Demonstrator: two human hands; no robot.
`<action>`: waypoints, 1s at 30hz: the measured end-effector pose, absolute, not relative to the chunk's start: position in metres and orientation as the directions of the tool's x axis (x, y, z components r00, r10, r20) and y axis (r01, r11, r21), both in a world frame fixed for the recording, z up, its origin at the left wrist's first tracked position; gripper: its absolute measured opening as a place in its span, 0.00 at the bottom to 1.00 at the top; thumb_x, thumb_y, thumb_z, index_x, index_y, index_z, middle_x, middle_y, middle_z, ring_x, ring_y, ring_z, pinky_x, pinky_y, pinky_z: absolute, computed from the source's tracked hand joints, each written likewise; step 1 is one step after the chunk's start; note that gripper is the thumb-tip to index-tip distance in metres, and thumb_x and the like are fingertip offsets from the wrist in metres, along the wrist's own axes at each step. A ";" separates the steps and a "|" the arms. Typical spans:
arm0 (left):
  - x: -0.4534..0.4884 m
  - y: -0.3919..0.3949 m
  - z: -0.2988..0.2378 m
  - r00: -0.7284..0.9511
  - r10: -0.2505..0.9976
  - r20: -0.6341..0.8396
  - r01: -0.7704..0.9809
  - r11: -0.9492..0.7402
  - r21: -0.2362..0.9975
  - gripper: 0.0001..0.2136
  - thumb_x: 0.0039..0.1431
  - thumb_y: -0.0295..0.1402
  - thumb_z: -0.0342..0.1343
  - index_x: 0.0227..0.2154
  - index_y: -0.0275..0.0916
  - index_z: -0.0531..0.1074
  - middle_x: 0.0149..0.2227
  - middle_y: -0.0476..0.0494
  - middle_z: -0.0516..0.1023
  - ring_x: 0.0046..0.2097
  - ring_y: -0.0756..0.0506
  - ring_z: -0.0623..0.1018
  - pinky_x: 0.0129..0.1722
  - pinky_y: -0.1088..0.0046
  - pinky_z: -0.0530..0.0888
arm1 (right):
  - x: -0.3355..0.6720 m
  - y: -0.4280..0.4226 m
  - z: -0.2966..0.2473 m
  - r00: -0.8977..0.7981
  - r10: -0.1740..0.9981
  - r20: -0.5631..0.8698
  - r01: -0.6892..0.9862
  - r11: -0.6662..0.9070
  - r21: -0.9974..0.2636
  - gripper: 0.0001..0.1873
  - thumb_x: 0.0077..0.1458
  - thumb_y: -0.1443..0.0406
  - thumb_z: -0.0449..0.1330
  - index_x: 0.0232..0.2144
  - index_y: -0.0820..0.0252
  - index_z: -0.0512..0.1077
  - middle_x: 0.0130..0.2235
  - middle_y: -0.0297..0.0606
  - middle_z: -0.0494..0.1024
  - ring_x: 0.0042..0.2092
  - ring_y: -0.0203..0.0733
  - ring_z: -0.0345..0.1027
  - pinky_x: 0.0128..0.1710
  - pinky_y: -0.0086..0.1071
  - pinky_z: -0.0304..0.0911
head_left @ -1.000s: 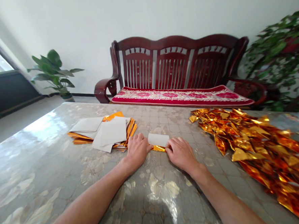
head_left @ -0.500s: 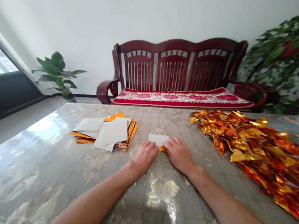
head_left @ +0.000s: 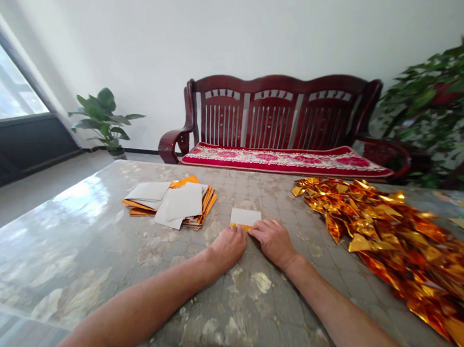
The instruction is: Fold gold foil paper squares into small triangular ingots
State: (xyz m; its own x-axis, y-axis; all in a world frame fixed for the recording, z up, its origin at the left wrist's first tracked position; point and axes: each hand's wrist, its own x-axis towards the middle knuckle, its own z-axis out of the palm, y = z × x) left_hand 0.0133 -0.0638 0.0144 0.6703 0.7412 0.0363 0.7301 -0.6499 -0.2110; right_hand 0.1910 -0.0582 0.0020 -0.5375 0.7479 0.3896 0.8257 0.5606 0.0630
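A small sheet of gold foil paper lies white side up on the table, with a narrow gold strip folded over along its near edge. My left hand is closed with its fingertips on the left part of that strip. At the right end of the strip, my right hand is closed on the paper with thumb and fingers. To the left sits a loose stack of foil sheets, mostly white side up with orange-gold edges showing. A big heap of folded gold foil pieces spreads over the right side.
The patterned, glossy tabletop fills the foreground. Beyond its far edge stands a dark red wooden bench with a red floral cushion. Potted plants stand at the left and right.
My fingers have shifted on the near edge of the paper, where a flat gold strip now shows instead of a crumpled-looking bit. The whole view has tilted slightly.
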 end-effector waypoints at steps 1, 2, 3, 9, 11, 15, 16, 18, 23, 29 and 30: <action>0.013 -0.065 0.015 0.668 0.743 0.040 0.732 -0.647 -0.213 0.12 0.62 0.19 0.45 0.43 0.31 0.72 0.40 0.32 0.74 0.41 0.40 0.74 0.34 0.67 0.69 | 0.191 -0.059 0.002 -0.532 0.751 0.391 0.830 0.553 0.069 0.08 0.63 0.66 0.58 0.39 0.52 0.79 0.36 0.35 0.78 0.41 0.41 0.64 0.40 0.35 0.50; 0.014 -0.066 0.015 0.665 0.746 0.044 0.735 -0.642 -0.216 0.13 0.62 0.19 0.45 0.44 0.30 0.72 0.41 0.32 0.74 0.41 0.40 0.74 0.34 0.67 0.69 | 0.191 -0.060 0.002 -0.528 0.753 0.392 0.834 0.546 0.075 0.08 0.63 0.66 0.58 0.38 0.52 0.79 0.36 0.35 0.79 0.41 0.41 0.64 0.39 0.35 0.50; 0.014 -0.067 0.015 0.662 0.748 0.048 0.738 -0.639 -0.216 0.13 0.62 0.19 0.46 0.44 0.30 0.72 0.41 0.32 0.74 0.42 0.40 0.74 0.34 0.67 0.69 | 0.192 -0.060 0.002 -0.525 0.755 0.392 0.837 0.542 0.078 0.08 0.63 0.66 0.58 0.38 0.52 0.79 0.36 0.35 0.79 0.40 0.41 0.64 0.39 0.35 0.50; 0.015 -0.074 0.019 0.629 0.773 0.077 0.769 -0.605 -0.209 0.14 0.62 0.20 0.46 0.46 0.31 0.72 0.42 0.31 0.75 0.45 0.39 0.75 0.36 0.67 0.71 | 0.195 -0.062 0.000 -0.507 0.772 0.384 0.845 0.533 0.045 0.09 0.62 0.68 0.58 0.39 0.53 0.78 0.38 0.35 0.79 0.41 0.40 0.65 0.39 0.34 0.50; 0.016 -0.076 0.019 0.623 0.777 0.088 0.772 -0.593 -0.229 0.16 0.62 0.20 0.45 0.48 0.31 0.72 0.45 0.29 0.76 0.46 0.38 0.76 0.37 0.66 0.72 | 0.197 -0.063 0.000 -0.506 0.775 0.379 0.846 0.531 0.044 0.10 0.62 0.69 0.58 0.39 0.53 0.78 0.38 0.35 0.79 0.41 0.40 0.65 0.40 0.34 0.50; 0.017 -0.078 0.020 0.611 0.786 0.093 0.779 -0.576 -0.247 0.16 0.61 0.20 0.45 0.48 0.31 0.73 0.46 0.28 0.76 0.47 0.38 0.76 0.38 0.67 0.73 | 0.204 -0.063 0.003 -0.512 0.785 0.349 0.848 0.527 0.061 0.11 0.61 0.72 0.57 0.39 0.55 0.78 0.39 0.35 0.79 0.42 0.40 0.66 0.40 0.34 0.51; 0.017 -0.078 0.020 0.608 0.788 0.098 0.782 -0.574 -0.242 0.16 0.62 0.20 0.46 0.48 0.30 0.73 0.46 0.28 0.76 0.47 0.38 0.76 0.38 0.67 0.73 | 0.206 -0.064 0.004 -0.513 0.788 0.339 0.849 0.525 0.066 0.11 0.61 0.72 0.56 0.38 0.55 0.78 0.39 0.36 0.79 0.42 0.40 0.67 0.40 0.34 0.51; 0.016 -0.079 0.020 0.605 0.789 0.109 0.787 -0.572 -0.230 0.16 0.62 0.20 0.46 0.48 0.29 0.73 0.46 0.27 0.76 0.46 0.38 0.76 0.37 0.67 0.73 | 0.209 -0.065 0.006 -0.516 0.795 0.319 0.850 0.521 0.076 0.11 0.61 0.73 0.56 0.37 0.56 0.77 0.39 0.37 0.79 0.42 0.41 0.67 0.40 0.34 0.52; 0.014 -0.081 0.014 0.556 0.815 0.162 0.822 -0.511 -0.251 0.18 0.61 0.19 0.44 0.49 0.30 0.73 0.44 0.29 0.77 0.42 0.40 0.76 0.36 0.66 0.73 | 0.213 -0.065 0.008 -0.564 0.778 0.278 0.822 0.561 0.097 0.13 0.58 0.76 0.55 0.39 0.59 0.76 0.39 0.40 0.79 0.42 0.41 0.68 0.41 0.34 0.55; 0.009 -0.082 0.003 0.559 0.807 0.191 0.815 -0.492 -0.305 0.17 0.60 0.20 0.46 0.49 0.30 0.72 0.42 0.31 0.76 0.41 0.40 0.75 0.37 0.65 0.72 | 0.224 -0.065 0.004 -0.619 0.707 0.342 0.759 0.650 0.029 0.18 0.56 0.78 0.53 0.45 0.61 0.74 0.47 0.41 0.78 0.48 0.43 0.67 0.48 0.34 0.58; 0.008 -0.080 0.002 0.564 0.803 0.194 0.812 -0.497 -0.305 0.17 0.60 0.20 0.47 0.50 0.30 0.72 0.43 0.30 0.76 0.42 0.40 0.75 0.39 0.64 0.72 | 0.225 -0.066 0.003 -0.614 0.706 0.354 0.761 0.648 0.025 0.18 0.56 0.78 0.52 0.45 0.62 0.74 0.47 0.42 0.78 0.47 0.43 0.67 0.48 0.34 0.58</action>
